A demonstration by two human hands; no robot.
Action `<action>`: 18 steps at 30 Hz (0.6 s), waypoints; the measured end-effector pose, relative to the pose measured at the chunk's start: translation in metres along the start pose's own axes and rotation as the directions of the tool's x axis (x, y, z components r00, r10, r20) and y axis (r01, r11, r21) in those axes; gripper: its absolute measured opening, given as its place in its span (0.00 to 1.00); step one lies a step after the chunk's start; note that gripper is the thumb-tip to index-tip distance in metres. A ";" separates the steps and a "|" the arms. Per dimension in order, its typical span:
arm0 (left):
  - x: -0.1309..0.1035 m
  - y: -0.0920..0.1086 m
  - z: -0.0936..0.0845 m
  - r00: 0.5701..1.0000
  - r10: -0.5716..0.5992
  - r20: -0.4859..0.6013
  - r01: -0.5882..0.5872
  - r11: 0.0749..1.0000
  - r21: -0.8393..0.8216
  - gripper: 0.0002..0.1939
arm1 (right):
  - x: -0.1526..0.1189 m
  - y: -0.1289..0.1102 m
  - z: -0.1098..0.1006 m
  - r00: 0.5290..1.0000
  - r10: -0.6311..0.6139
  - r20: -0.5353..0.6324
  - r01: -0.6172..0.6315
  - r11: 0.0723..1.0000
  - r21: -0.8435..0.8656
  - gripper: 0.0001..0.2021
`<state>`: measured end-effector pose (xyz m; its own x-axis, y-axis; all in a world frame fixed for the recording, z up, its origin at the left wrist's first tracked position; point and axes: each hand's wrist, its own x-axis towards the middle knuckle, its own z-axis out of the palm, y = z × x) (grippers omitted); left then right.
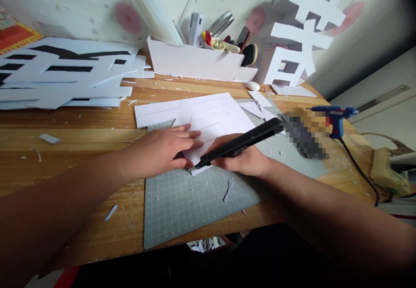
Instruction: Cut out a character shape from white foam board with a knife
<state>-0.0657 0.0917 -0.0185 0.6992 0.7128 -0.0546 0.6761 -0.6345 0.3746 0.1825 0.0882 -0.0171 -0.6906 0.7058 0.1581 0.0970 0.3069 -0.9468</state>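
Observation:
A white foam board (208, 114) with thin drawn outlines lies on the grey gridded cutting mat (182, 210). My left hand (165, 147) rests flat on the board's left part, fingers stretched to the right. In my right hand (242, 158) is a black utility knife (243, 140), its tip pointing down-left at the board's near edge, close to my left thumb. A narrow strip of board lies under the tip. Whether the blade is in the material is too small to tell.
Cut white boards (107, 69) are stacked at left. Behind stands a white organizer box (191, 60) of tools. White built-up characters (289, 62) stand back right. A blue glue gun (338, 119), its cord and a power strip (388, 171) are at right. Scraps (50, 139) litter the wooden table.

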 end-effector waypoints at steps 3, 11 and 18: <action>0.000 -0.001 0.001 1.000 0.000 -0.002 0.000 1.000 -0.001 0.26 | 0.000 0.000 -0.001 1.000 -0.009 0.021 0.009 1.000 -0.002 0.05; -0.001 -0.001 0.001 1.000 -0.008 0.013 0.007 1.000 0.028 0.27 | -0.001 0.001 -0.003 0.999 -0.013 0.036 0.015 0.998 -0.063 0.04; 0.000 -0.001 -0.001 0.999 0.000 0.040 -0.002 0.998 0.057 0.27 | -0.002 0.002 -0.004 0.999 -0.012 0.043 0.015 0.997 -0.081 0.05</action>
<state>-0.0660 0.0925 -0.0182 0.7080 0.7003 -0.0913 0.6865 -0.6521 0.3216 0.1867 0.0901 -0.0178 -0.7215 0.6744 0.1570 0.1440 0.3679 -0.9186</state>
